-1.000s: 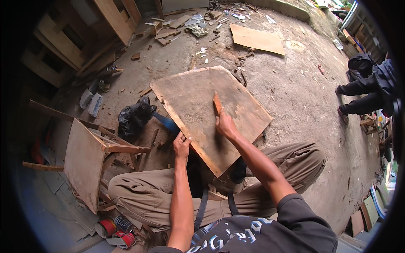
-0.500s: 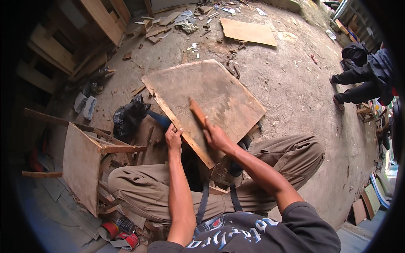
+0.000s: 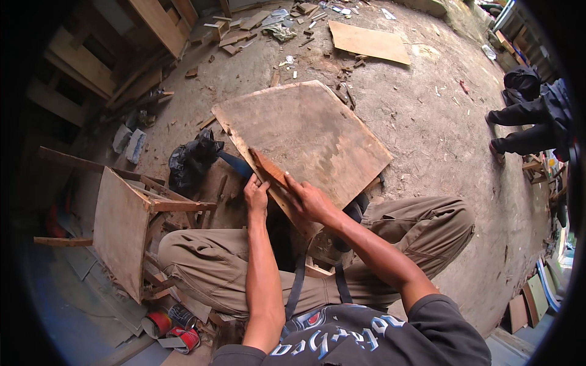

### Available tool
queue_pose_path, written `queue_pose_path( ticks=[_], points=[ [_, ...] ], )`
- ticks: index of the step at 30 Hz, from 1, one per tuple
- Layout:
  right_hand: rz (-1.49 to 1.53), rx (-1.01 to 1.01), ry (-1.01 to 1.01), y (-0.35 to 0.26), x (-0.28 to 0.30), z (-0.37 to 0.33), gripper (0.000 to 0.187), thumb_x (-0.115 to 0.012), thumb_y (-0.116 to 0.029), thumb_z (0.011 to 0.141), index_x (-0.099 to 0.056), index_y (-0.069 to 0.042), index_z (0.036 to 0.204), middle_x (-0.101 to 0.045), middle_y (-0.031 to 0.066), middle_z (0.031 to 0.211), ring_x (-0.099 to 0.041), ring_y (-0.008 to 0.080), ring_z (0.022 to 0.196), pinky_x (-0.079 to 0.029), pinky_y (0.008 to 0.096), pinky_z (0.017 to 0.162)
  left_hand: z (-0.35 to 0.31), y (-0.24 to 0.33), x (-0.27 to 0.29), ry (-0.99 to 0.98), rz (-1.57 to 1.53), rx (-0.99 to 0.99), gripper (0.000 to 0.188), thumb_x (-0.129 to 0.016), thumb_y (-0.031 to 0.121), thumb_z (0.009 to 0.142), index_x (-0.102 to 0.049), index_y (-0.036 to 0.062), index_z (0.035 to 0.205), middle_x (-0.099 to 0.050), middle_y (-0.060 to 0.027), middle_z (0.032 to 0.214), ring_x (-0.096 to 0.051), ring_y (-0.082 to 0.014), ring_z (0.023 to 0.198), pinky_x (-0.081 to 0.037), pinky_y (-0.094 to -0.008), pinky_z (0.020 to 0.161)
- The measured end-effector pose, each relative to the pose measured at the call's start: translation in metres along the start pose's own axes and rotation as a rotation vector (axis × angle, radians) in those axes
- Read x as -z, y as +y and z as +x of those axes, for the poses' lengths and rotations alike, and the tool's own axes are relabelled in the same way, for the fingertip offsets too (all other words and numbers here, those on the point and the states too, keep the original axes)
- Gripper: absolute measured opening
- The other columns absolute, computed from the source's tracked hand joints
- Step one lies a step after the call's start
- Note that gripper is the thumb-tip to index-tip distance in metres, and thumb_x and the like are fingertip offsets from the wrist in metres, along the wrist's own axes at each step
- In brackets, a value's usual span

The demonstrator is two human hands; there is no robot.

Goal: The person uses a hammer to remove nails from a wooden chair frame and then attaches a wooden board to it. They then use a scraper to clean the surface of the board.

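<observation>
A large square wooden board [image 3: 317, 122], stained and worn, lies tilted across in front of my knees. My left hand [image 3: 256, 194] is closed on the board's near left edge, fingertips next to the brown strip. In my right hand [image 3: 310, 201] is a flat reddish-brown strip of wood [image 3: 267, 166], laid along that same edge with its far end pointing away to the left. My right fingers stretch over its near end. A blue tapered thing [image 3: 234, 163] shows under the board's left side; the board's support is mostly hidden.
To my left stands a small wooden frame [image 3: 122, 229] with a panel, near a black plastic bag [image 3: 192, 160]. Red tins [image 3: 184, 339] sit lower left. Wood scraps and a thin board [image 3: 369, 41] lie beyond. A person in dark clothes [image 3: 531, 116] is at the right.
My right hand has brought the brown wood strip left, from over the board's face to its left edge. My left hand stays at that edge. The view has shifted slightly.
</observation>
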State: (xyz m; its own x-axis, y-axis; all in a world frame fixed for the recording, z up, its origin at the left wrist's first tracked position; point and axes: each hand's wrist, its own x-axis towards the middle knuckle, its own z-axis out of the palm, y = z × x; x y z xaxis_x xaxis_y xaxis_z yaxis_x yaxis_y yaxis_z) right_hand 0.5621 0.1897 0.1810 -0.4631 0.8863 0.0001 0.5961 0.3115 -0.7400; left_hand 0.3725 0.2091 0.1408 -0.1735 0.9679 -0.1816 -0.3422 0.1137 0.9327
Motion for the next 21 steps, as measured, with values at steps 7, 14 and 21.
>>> queue_pose_path(
  ticks=[7, 14, 21],
  points=[
    [-0.005, -0.121, 0.062, 0.031, 0.003, -0.01, 0.057, -0.051, -0.018, 0.091, -0.031, -0.01, 0.144, -0.056, 0.0282, 0.086, -0.059, 0.0447, 0.079, -0.047, 0.0503, 0.073, 0.009, -0.011, 0.006, 0.021, 0.093, 0.021, 0.041, -0.051, -0.006, 0.079, -0.053, -0.0056, 0.12, -0.063, -0.01, 0.11, -0.059, -0.0173, 0.099, -0.043, -0.0265, 0.089],
    [-0.06, -0.276, 0.103, 0.059, 0.012, -0.012, 0.06, -0.051, -0.019, 0.091, -0.029, -0.007, 0.145, -0.058, 0.0311, 0.087, -0.059, 0.0467, 0.081, -0.047, 0.0506, 0.074, 0.005, -0.007, 0.004, 0.083, 0.058, -0.001, 0.033, -0.051, -0.005, 0.081, -0.055, -0.0039, 0.114, -0.062, -0.0068, 0.102, -0.057, -0.014, 0.092, -0.042, -0.0255, 0.084],
    [-0.036, -0.059, -0.016, 0.007, 0.009, -0.012, 0.06, -0.053, -0.019, 0.09, -0.03, -0.011, 0.145, -0.056, 0.0276, 0.093, -0.059, 0.0449, 0.083, -0.048, 0.0491, 0.074, 0.01, -0.011, 0.012, 0.036, 0.058, -0.003, 0.041, -0.052, -0.005, 0.078, -0.054, -0.0061, 0.119, -0.062, -0.0102, 0.11, -0.058, -0.0163, 0.1, -0.041, -0.027, 0.091]
  ],
)
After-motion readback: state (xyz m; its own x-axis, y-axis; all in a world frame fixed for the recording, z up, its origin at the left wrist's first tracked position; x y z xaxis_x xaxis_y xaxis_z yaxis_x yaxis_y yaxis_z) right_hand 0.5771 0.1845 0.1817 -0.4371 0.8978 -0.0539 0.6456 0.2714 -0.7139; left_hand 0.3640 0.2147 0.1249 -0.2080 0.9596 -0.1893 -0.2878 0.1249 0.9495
